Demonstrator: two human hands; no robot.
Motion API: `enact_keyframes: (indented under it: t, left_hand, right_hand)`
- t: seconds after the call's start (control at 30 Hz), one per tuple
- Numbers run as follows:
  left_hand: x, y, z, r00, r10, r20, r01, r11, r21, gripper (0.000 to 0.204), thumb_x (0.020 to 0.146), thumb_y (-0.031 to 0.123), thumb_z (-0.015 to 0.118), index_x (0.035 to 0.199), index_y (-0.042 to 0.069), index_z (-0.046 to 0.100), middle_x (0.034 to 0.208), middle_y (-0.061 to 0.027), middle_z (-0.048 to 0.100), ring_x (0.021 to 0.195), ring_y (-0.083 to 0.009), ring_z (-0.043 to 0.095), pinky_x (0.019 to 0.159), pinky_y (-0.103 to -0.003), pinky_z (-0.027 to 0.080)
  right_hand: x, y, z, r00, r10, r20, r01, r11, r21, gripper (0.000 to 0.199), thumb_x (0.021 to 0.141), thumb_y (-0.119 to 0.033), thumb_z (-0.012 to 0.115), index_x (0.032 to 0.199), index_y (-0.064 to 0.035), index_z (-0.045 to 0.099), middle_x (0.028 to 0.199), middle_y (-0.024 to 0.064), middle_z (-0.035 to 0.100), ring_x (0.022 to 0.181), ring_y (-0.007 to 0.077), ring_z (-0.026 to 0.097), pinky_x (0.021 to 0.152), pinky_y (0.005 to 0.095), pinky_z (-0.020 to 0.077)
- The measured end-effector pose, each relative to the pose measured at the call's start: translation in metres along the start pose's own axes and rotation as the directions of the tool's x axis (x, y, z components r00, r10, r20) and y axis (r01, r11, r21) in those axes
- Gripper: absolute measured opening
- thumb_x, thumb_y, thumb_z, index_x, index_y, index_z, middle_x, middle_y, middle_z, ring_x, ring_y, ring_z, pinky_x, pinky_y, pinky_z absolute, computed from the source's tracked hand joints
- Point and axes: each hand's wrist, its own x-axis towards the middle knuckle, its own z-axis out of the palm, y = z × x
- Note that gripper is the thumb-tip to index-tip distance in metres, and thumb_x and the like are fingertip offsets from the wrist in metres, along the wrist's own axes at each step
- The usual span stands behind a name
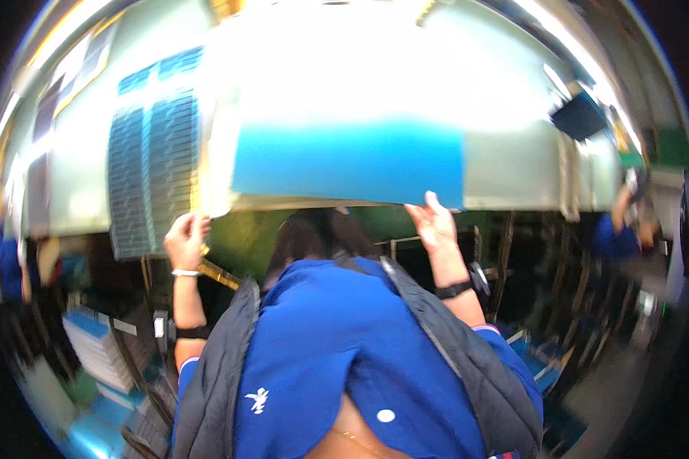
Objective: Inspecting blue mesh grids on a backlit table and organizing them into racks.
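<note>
Looking down at a long, pale, shiny worktable (513,172), I've got a flat bright-blue rectangular sheet (344,162) lying at the near edge, right in front of the person, its far side lost in white glare. The right hand (438,227) is at the sheet's near right corner, with two digits spread a bit apart and the tips right at the blue edge; can't tell whether they're actually pinching it. The left hand (185,242) is off to the left of the sheet, fingers curled in pretty tight beside a narrow yellow strip with dark marks (220,273), but it's too blurry to say if they have hold of that or of anything. Just past the strip there's a big dark-blue panel with fine gridded lines (153,157), its near end sticking out over the table edge. Over on the right of the table sits a smaller dark, square-looking object (579,115), and near the right rim a co-worker's blue sleeve (616,236) shows. Down at lower left, below the tabletop, is a stack of pale sheets with a blue top (96,348).
</note>
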Motion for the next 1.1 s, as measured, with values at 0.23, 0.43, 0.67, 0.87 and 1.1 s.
enact_keyframes:
  t: [0.23,0.43,0.67,0.87,1.1]
  left_hand:
    - [0.039,0.016,0.012,0.971,0.211,0.111,-0.212,0.977,0.004,0.016,0.089,0.009,0.059,0.100,-0.002,0.063,0.085,-0.0056,0.066,0.077,-0.0090,0.063,0.069,-0.021,0.051]
    - [0.047,0.025,0.027,0.933,0.273,0.234,-0.273,0.961,-0.033,0.017,0.090,0.009,0.059,0.100,-0.004,0.063,0.085,-0.0066,0.066,0.075,-0.0097,0.063,0.068,-0.022,0.051]
    - [0.004,0.037,-0.015,0.863,0.270,0.427,-0.469,0.744,0.476,0.052,0.054,0.031,0.081,0.095,0.004,0.064,0.094,-0.0170,0.065,0.086,-0.0309,0.063,0.077,-0.043,0.049]
    - [-0.025,-0.050,-0.007,0.933,0.112,0.343,-0.358,0.408,0.840,0.085,0.061,0.020,0.079,0.134,0.003,0.039,0.140,-0.0268,0.030,0.129,-0.0436,0.030,0.105,-0.043,0.032]
    - [-0.020,-0.025,-0.038,0.889,0.281,0.360,-0.454,0.629,0.631,0.065,0.060,0.022,0.078,0.119,0.015,0.054,0.133,-0.0134,0.042,0.123,-0.0327,0.041,0.094,-0.040,0.044]
  right_hand:
    - [-0.037,-0.005,0.024,0.971,-0.216,0.106,0.215,0.976,0.019,0.017,0.089,-0.012,0.058,0.103,-0.0017,0.054,0.096,0.0122,0.063,0.085,0.0280,0.065,0.074,0.0424,0.0566]
    - [-0.058,-0.017,0.046,0.923,-0.379,0.061,0.375,0.925,0.063,0.008,0.087,-0.007,0.057,0.091,-0.0001,0.057,0.087,0.0124,0.064,0.075,0.0273,0.066,0.069,0.0400,0.0575]
    - [-0.195,-0.158,0.137,0.245,-0.936,0.253,0.952,0.183,-0.245,0.019,0.092,-0.009,0.047,0.080,0.0001,0.058,0.070,-0.0036,0.054,0.059,0.0044,0.049,0.045,0.0227,0.0392]
    - [-0.169,-0.089,0.204,-0.138,-0.396,0.908,0.531,-0.803,-0.269,0.024,0.081,-0.005,0.054,0.104,-0.0062,0.061,0.091,0.0140,0.062,0.059,0.0256,0.060,0.054,0.0346,0.0508]
    - [-0.018,0.085,0.189,0.161,0.285,0.945,0.584,-0.799,0.142,0.045,0.074,-0.002,0.051,0.119,-0.0033,0.054,0.108,0.0246,0.059,0.078,0.0346,0.063,0.062,0.0388,0.0551]
